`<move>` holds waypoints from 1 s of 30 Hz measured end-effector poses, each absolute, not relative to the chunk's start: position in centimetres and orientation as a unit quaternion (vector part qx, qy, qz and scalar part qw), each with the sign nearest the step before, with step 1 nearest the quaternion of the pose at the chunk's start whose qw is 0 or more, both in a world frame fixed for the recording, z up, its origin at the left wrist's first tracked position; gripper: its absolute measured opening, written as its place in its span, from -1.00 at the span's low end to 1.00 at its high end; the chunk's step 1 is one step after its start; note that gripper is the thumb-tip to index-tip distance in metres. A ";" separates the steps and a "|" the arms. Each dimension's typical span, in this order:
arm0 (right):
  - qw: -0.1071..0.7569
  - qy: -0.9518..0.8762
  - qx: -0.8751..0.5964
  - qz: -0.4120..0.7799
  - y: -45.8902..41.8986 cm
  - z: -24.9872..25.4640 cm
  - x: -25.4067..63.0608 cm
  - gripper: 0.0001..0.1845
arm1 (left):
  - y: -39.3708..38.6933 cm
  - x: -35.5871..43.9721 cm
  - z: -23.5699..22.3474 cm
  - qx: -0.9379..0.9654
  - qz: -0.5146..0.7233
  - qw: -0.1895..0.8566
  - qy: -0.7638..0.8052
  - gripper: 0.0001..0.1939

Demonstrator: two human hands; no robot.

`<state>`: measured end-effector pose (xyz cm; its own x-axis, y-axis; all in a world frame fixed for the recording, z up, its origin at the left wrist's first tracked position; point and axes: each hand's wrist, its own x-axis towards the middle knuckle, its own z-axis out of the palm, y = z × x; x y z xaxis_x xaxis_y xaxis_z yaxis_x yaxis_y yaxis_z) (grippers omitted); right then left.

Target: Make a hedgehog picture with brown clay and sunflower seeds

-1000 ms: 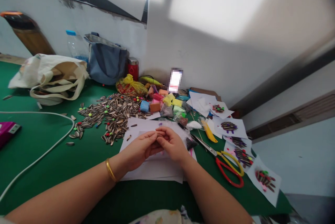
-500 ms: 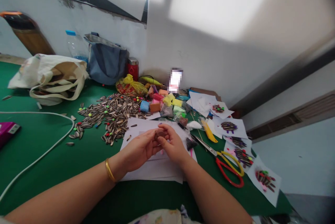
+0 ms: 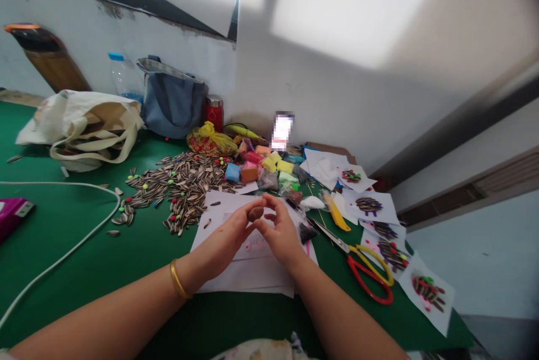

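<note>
A flat, rounded brown piece of modelling clay (image 3: pixel 255 214) is between my two hands, above a stack of white paper (image 3: pixel 252 273). My left hand (image 3: pixel 231 233), with a gold bangle on its wrist, has its fingers on the clay. From the other side, my right hand (image 3: pixel 281 233) curls around it, thumb and fingertips meeting the left hand's fingers. Part of the clay is hidden by fingers. On the paper beneath lie small pink bits (image 3: pixel 254 245). Two loose sunflower seeds lie near its left edge.
Sunflower seeds (image 3: pixel 185 180) with coloured beads are heaped at left. Packets of coloured clay (image 3: pixel 248 173) lie behind the paper. To the right are scissors (image 3: pixel 366 264), a yellow cutter (image 3: pixel 338 214) and several seed pictures (image 3: pixel 427 292). A white cable (image 3: pixel 63 259) crosses the left side.
My hands have opened out slightly around the brown clay, so more of it and of the pink bits below shows. The view has shifted a little.
</note>
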<state>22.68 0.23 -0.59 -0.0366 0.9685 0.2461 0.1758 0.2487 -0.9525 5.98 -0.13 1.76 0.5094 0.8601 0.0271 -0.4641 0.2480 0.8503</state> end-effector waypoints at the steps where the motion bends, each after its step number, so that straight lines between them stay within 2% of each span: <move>1: 0.509 -0.602 -0.481 0.383 0.2 -0.5 22.6 -0.36 | -0.2 6.0 1.5 0.450 0.436 0.741 0.241 -0.54; 9: 0.541 -0.572 -0.415 0.456 0.1 -0.2 22.1 -0.35 | 0.1 5.1 0.9 0.580 0.405 0.649 0.279 -0.52; 11: 0.539 -0.595 -0.425 0.418 0.0 0.2 22.3 -0.45 | 0.5 4.9 1.2 0.586 0.400 0.634 0.306 -0.52; 15: 0.485 -0.698 -0.443 0.285 -0.1 1.0 22.8 -0.78 | 1.2 5.0 1.2 0.557 0.395 0.663 0.306 -0.36; 17: 0.464 -0.722 -0.450 0.249 -0.1 1.1 22.9 -0.82 | 1.3 5.1 1.1 0.537 0.379 0.686 0.312 -0.38; 19: 0.461 -0.720 -0.459 0.243 -0.1 1.1 22.9 -0.78 | 1.3 5.2 1.3 0.510 0.370 0.704 0.327 -0.43; 23: 0.501 -0.686 -0.422 0.318 -0.4 0.8 22.4 -0.55 | 1.1 5.1 1.9 0.446 0.368 0.750 0.321 -0.47; 27: 0.516 -0.618 -0.408 0.430 -0.8 0.4 21.8 -0.54 | 1.0 5.1 2.1 0.421 0.374 0.768 0.303 -0.48; 30: 0.532 -0.573 -0.417 0.463 -0.6 0.1 21.7 -0.53 | 1.0 5.1 2.0 0.438 0.376 0.762 0.293 -0.55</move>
<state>21.71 -0.63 0.14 -0.0859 0.9708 0.2240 -0.0139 0.2236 -0.9746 5.11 0.96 2.01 0.5453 0.8301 -0.1163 -0.3173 0.3329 0.8880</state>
